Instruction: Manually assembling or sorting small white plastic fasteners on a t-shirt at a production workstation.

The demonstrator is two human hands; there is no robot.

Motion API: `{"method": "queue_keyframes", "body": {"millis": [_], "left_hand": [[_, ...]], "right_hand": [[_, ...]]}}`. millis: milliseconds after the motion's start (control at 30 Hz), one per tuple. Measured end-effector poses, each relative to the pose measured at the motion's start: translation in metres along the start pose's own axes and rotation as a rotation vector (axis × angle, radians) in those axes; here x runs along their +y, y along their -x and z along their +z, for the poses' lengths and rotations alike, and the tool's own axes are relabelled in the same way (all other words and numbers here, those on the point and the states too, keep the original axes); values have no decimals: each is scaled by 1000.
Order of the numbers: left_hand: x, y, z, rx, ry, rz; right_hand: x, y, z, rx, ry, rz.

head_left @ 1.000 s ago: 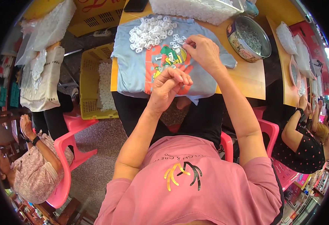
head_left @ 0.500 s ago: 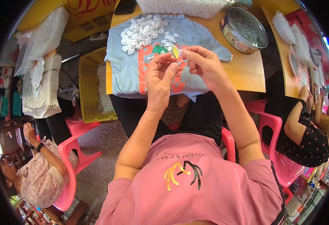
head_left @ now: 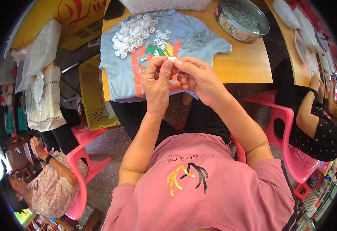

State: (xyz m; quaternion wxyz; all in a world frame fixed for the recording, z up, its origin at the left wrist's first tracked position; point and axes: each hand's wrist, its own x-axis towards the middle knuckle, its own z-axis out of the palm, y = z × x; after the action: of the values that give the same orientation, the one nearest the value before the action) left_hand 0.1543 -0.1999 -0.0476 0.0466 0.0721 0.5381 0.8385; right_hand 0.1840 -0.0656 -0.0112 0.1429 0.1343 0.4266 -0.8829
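Observation:
Over the near part of a light blue printed T-shirt (head_left: 114, 81) spread on the table, my two hands meet at the fingertips. Between them shows a small white plastic piece (head_left: 172, 58). My left hand (head_left: 157, 82) pinches it from one side, and my right hand (head_left: 199, 79) pinches it from the other. Whether a screw is also in the fingers is hidden. Beyond lies a heap of white two-holed plastic pieces (head_left: 132, 36), with a smaller cluster of them (head_left: 162, 35) beside it. A scatter of small grey screws (head_left: 196, 41) lies to the right.
A round tin (head_left: 235, 30) of grey screws stands at the far right of the table (head_left: 249, 57). At the back lies a bag of white pieces (head_left: 164, 4), with a dark phone (head_left: 113, 9) at its left. A yellow crate (head_left: 93, 96) sits low left. People sit on both sides.
My right hand has come left and down, joining my left hand around the white piece. The view has shifted slightly, and the screws on the shirt are more exposed.

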Motion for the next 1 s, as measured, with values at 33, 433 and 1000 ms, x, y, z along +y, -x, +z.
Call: {"method": "queue_keyframes", "body": {"millis": [33,433,1000], "left_hand": [[0,0,-1,-2,11,-4],[3,-5,-12,-195,-190,148],[9,0,-12,-132,-245,-110]], "right_hand": [[0,0,1,2,-5,-3],[2,-5,-13,36,292,-137],[16,-11,-20,109,618,-426]]}}
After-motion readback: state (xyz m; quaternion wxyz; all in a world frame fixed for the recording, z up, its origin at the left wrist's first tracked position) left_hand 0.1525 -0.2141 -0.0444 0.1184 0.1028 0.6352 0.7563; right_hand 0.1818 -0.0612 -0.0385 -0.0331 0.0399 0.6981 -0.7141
